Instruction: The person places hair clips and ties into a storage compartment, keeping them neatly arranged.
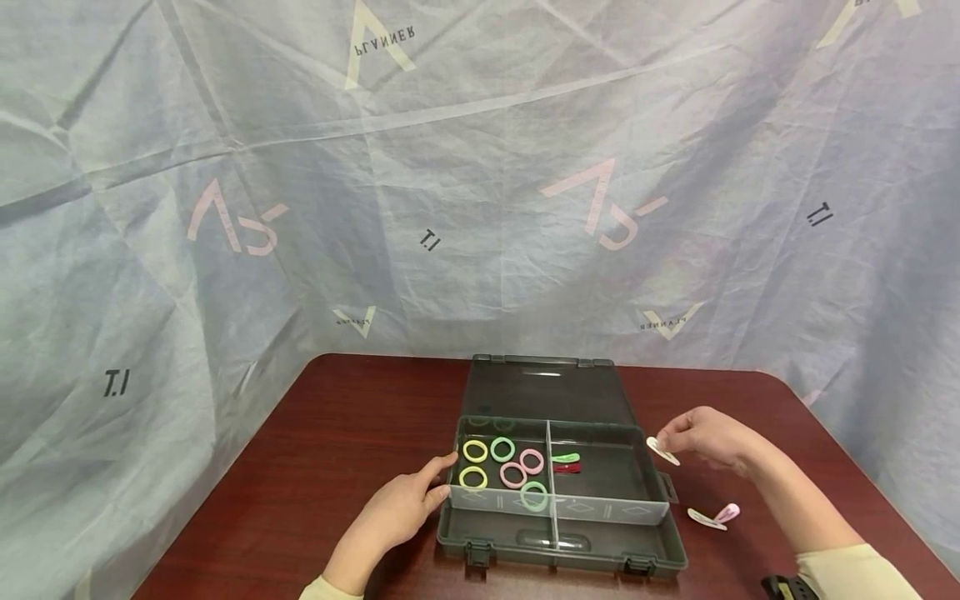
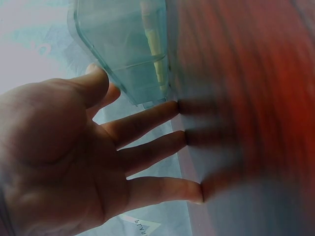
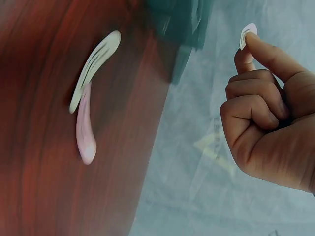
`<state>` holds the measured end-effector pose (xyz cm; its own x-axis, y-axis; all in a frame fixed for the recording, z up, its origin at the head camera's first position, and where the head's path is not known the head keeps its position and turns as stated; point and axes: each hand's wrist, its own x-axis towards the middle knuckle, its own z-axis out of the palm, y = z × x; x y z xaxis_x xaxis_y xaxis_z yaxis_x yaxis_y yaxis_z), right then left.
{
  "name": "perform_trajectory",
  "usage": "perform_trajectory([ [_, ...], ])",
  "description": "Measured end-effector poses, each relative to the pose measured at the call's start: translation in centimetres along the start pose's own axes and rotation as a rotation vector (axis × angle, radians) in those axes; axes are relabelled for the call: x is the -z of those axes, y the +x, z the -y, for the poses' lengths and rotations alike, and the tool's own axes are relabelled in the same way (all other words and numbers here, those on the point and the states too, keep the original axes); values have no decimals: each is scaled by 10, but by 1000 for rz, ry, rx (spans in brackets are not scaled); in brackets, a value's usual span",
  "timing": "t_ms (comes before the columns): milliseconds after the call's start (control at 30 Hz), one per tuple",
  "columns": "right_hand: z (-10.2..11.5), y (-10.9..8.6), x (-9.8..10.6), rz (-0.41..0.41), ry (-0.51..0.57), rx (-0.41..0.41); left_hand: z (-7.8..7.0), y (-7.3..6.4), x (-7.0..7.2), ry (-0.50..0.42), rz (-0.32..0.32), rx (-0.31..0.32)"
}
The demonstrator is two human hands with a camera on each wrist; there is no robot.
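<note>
My right hand (image 1: 708,437) pinches a cream snap hair clip (image 1: 663,451) between thumb and index finger, raised just off the right side of a dark see-through divider box (image 1: 562,560). In the right wrist view, the other fingers of that hand curl into the palm below the clip (image 3: 248,33). My left hand (image 1: 401,508) rests at the box's left wall, thumb and index finger at its edge. The left wrist view shows its remaining fingers (image 2: 152,152) straight, tips at the tabletop. A green clip (image 1: 566,458) and a red clip (image 1: 567,468) lie in the back right compartment.
Several yellow, green and pink ring-shaped hair ties (image 1: 502,450) lie in the back left compartment. The lid (image 1: 547,387) leans open behind the box. On the table (image 1: 300,467), right of the box, a cream clip (image 1: 706,520) and a pink clip (image 1: 727,512) overlap.
</note>
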<state>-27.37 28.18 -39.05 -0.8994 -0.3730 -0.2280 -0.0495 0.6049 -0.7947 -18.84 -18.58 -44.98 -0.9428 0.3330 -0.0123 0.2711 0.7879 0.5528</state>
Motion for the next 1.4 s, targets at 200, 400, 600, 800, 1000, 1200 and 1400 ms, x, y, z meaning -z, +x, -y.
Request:
perform_trajectory([
  [200,12,16,-16,39,27,51,1,1,-1,5,1,-3],
  [400,23,28,-33,72,29,87,1,2,-2,13,-2,-4],
  [600,35,40,-48,88,6,79,-1,2,-1,8,-1,-5],
  [800,41,51,-62,107,-5,64,-2,1,0,3,2,-6],
  [1000,42,59,-79,99,-58,50,-2,2,0,8,3,-1],
  [1200,41,64,-96,92,-116,55,-3,0,0,14,-2,-5],
  [1400,43,66,-110,65,-187,86,-1,0,0,13,-1,6],
])
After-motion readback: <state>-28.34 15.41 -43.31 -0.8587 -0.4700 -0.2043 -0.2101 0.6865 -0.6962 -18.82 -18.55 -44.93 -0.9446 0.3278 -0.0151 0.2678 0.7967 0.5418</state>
